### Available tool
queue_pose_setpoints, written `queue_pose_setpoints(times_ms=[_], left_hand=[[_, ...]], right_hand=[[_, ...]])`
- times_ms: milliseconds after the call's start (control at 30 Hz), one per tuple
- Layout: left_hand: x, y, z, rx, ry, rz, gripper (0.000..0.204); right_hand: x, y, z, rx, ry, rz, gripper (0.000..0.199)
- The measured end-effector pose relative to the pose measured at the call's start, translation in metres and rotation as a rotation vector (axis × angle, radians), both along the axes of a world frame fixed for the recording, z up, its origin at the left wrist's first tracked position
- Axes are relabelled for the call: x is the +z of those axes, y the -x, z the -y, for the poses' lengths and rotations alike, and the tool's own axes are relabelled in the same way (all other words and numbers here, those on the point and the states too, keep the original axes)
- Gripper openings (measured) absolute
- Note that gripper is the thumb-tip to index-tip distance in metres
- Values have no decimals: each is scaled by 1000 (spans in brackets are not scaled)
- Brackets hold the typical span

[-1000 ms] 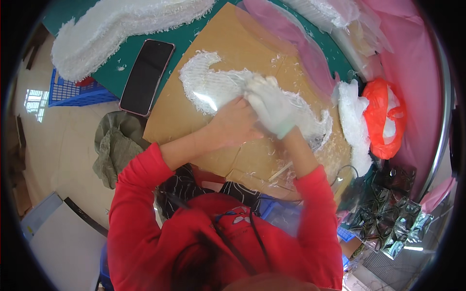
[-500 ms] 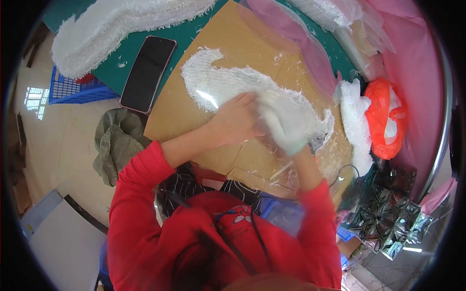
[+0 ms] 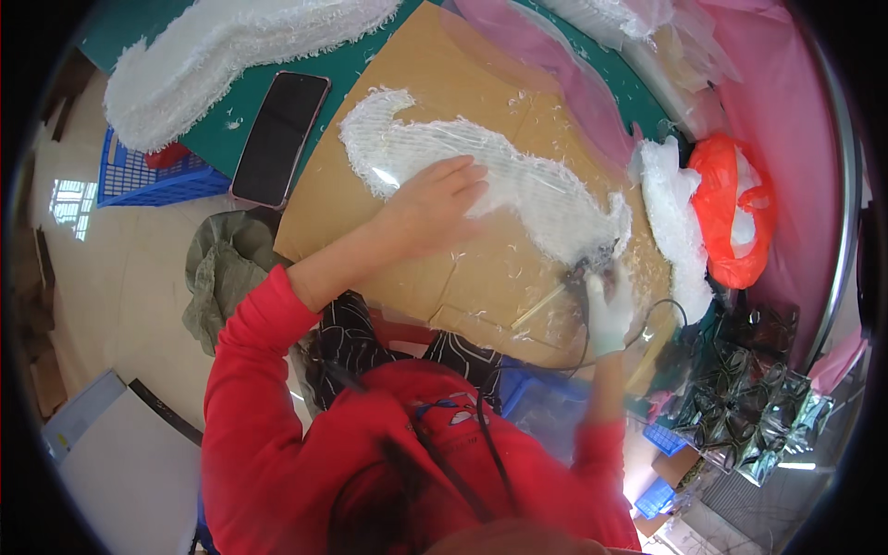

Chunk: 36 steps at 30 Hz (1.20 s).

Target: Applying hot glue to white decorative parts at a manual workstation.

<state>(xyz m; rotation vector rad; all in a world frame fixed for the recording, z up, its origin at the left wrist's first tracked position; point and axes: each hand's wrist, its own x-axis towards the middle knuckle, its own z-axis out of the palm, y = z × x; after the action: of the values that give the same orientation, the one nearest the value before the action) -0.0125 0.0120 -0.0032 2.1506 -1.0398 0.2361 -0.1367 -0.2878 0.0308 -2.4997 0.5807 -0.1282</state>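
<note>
A long, wavy white piece with fringed edges [image 3: 444, 148] lies flat on a brown cardboard sheet [image 3: 370, 240]. My bare left hand [image 3: 435, 194] rests on the lower edge of its middle, fingers stretched out and nothing held. Down at the piece's right end is my right hand [image 3: 609, 310], in a white glove. Its fingers close around a small dark corded tool [image 3: 579, 274], whose kind I cannot make out. A black cable [image 3: 588, 347] loops beside that hand. Just left of it, a thin pale stick [image 3: 538, 306] lies on the cardboard.
A black phone [image 3: 280, 139] lies left of the cardboard on the green table, below a thick stack of white fringed pieces [image 3: 185, 83]. Pink sheer fabric [image 3: 564, 74] covers the far edge. More white material [image 3: 673, 213] and a red plastic bag [image 3: 735, 213] stand at the right.
My right hand has moved from the middle of the white piece down and right to the dark corded tool. My left hand has shifted slightly left, and more of the piece shows.
</note>
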Motion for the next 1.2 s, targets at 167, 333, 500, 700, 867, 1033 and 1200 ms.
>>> queue_pose_setpoints(times_ms=[167,333,500,700,867,1033,1200], left_hand=[[2,0,-15,126,-27,15,44],[-5,3,-19,170,-99,24,44],[-8,2,-22,156,-79,48,45],[-11,3,-21,165,-85,76,46],[-10,5,-19,180,-69,69,48],[-11,6,-21,181,-61,58,50],[-12,5,-21,171,-44,60,51]], right_hand=[[-5,8,14,160,130,-89,58],[14,4,4,310,259,-241,61],[20,6,-12,191,403,-281,62],[36,18,-12,62,-98,5,60],[62,-12,-50,-62,-1095,278,64],[56,-68,-113,320,-637,13,36],[44,-103,-126,239,-1238,81,28]])
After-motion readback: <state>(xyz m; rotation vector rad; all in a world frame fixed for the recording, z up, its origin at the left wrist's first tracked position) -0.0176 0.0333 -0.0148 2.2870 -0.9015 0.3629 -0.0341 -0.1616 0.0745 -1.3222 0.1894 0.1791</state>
